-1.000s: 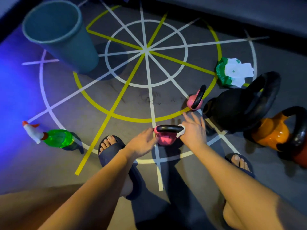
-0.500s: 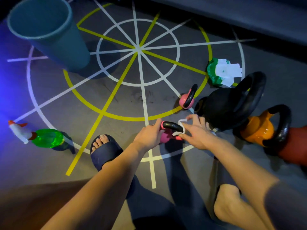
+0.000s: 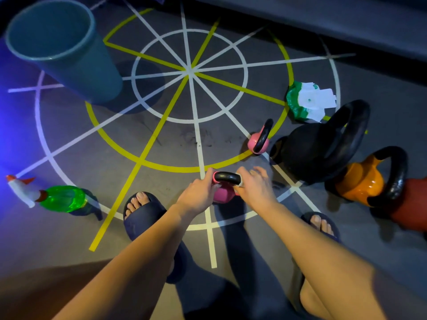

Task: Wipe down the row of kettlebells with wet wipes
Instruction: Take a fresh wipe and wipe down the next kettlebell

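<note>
A small pink kettlebell (image 3: 223, 192) with a black handle stands on the floor between my hands. My left hand (image 3: 199, 196) grips the left end of its handle. My right hand (image 3: 256, 189) holds a white wet wipe (image 3: 239, 181) wrapped on the handle's right end. Behind it stands a second small pink kettlebell (image 3: 258, 139). A large black kettlebell (image 3: 318, 146), an orange one (image 3: 365, 181) and a red one (image 3: 411, 204) line up to the right. The green pack of wet wipes (image 3: 307, 101) lies beyond them.
A teal bin (image 3: 57, 49) stands at the far left. A green spray bottle (image 3: 53, 197) lies on the floor to the left. My feet in dark slippers (image 3: 143, 215) flank the kettlebell. The floor carries white and yellow tape lines.
My right hand has slid the wipe along the handle's right end and now covers it from above. My left hand keeps its grip. The view shifted slightly.
</note>
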`<state>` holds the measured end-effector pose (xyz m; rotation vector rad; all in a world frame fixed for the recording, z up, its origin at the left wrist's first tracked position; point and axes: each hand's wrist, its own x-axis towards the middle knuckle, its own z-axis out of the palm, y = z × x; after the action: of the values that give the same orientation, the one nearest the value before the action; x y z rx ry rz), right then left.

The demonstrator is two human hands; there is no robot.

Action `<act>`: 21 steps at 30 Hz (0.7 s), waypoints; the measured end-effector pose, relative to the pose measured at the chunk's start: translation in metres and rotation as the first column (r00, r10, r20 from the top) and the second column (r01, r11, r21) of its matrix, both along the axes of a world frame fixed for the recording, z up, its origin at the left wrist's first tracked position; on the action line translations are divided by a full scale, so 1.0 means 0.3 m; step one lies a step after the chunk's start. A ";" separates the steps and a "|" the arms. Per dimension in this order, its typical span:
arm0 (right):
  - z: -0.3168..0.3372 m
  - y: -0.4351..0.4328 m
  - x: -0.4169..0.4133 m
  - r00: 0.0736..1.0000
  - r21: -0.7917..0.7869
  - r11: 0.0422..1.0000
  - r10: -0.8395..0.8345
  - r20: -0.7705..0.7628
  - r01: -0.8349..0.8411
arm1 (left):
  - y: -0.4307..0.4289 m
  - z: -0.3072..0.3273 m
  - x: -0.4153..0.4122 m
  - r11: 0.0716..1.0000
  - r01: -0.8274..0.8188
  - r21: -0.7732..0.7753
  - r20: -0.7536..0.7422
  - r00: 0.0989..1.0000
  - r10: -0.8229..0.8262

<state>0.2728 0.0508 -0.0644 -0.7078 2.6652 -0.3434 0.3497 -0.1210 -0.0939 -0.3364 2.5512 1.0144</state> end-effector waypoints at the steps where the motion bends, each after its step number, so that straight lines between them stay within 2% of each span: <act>1: 0.000 -0.022 -0.010 1.000 0.001 1.000 0.024 0.010 -0.024 | 0.002 0.000 -0.001 1.000 -0.018 0.004 0.002 1.000 0.018; 9: 0.003 -0.111 -0.032 0.984 -0.002 0.985 0.172 -0.045 -0.172 | -0.003 -0.006 -0.011 0.998 -0.023 -0.060 0.025 0.999 0.024; 16: 0.048 0.071 -0.045 0.959 -0.058 0.991 0.135 0.247 -0.124 | -0.001 0.008 -0.008 0.998 -0.048 -0.038 0.028 0.998 0.049; 21: 0.065 0.047 -0.060 0.963 0.024 0.980 0.190 0.193 -0.198 | 0.023 0.018 -0.023 0.996 0.018 -0.086 0.046 0.999 -0.014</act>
<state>0.2548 0.0649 -0.0450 -0.8689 2.3927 -0.2836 0.3428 -0.1142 -0.0886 -0.3576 2.5576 0.8825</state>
